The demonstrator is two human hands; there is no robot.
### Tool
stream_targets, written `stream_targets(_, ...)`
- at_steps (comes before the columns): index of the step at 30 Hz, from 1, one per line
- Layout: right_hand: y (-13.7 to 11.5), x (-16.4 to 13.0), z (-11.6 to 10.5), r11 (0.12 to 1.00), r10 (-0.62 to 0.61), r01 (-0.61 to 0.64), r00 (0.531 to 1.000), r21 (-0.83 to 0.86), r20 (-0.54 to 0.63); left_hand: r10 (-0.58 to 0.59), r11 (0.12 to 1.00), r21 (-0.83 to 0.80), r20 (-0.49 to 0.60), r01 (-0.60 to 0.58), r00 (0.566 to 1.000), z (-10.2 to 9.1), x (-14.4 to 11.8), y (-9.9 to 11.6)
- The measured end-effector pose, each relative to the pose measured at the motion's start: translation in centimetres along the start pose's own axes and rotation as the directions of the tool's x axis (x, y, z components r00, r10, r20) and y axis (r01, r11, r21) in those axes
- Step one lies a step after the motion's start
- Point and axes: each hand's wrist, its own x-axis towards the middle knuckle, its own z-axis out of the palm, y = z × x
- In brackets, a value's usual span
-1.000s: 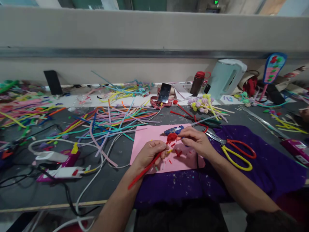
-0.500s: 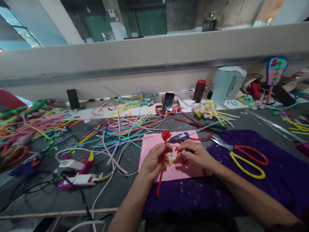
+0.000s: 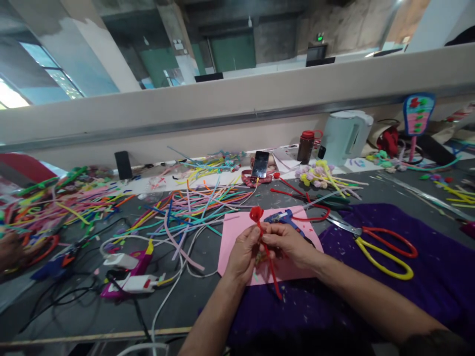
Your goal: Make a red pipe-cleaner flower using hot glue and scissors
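A red pipe-cleaner flower (image 3: 257,213) stands up between my hands, its fuzzy red stem slanting down to the right past my fingers. My left hand (image 3: 245,249) pinches the stem just below the bloom. Against it, my right hand (image 3: 284,241) is closed with thumb and fingertips on the same stem. Under both hands lies a pink sheet (image 3: 232,232) with small coloured scraps on it. Just behind my right hand a blue glue gun (image 3: 284,217) rests on the sheet, partly hidden by that hand.
Scissors (image 3: 371,237) with red and yellow handles lie on purple cloth (image 3: 438,282) at right. Loose pipe cleaners (image 3: 193,202) and a power strip (image 3: 129,274) with cables spread leftward. A phone (image 3: 260,164), bottle (image 3: 306,147) and kettle (image 3: 347,136) stand behind. Another person's hand (image 3: 11,252) shows far left.
My right hand has moved left onto the flower's stem beside my left hand. The stem's lower end has swung to the right. Another person's hand has come into view at far left.
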Motion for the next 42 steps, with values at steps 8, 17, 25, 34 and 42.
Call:
stream_targets(8,0.1,-0.3,0.2,0.991,-0.050,0.030,0.986,-0.127,-0.158,0.019,1.000,-0.021,-0.047,-0.020,0.999,-0.2,0.1,0.3)
stream_targets(17,0.6,-0.7,0.2,0.974,-0.076,0.045,0.988,-0.220,-0.132,-0.017,0.999,-0.029,-0.072,0.015,0.997,-0.8,0.3,0.1)
stream_targets(25,-0.5,-1.5,-2.6,0.959,-0.169,0.095,0.949,-0.267,-0.268,-0.130,0.982,-0.147,-0.069,0.119,0.989,-1.1,0.5,0.8)
stream_targets(34,-1.5,-2.4,-5.9,0.876,-0.260,0.087,0.914,-0.474,-0.313,-0.160,0.986,-0.060,-0.114,0.154,0.981,-0.9,0.5,1.0)
stream_targets(42,-1.6,-3.4,-9.3,0.562,-0.277,0.140,0.960,-0.815,-0.026,-0.239,0.971,-0.044,-0.061,0.237,0.969,-1.1,0.8,1.2)
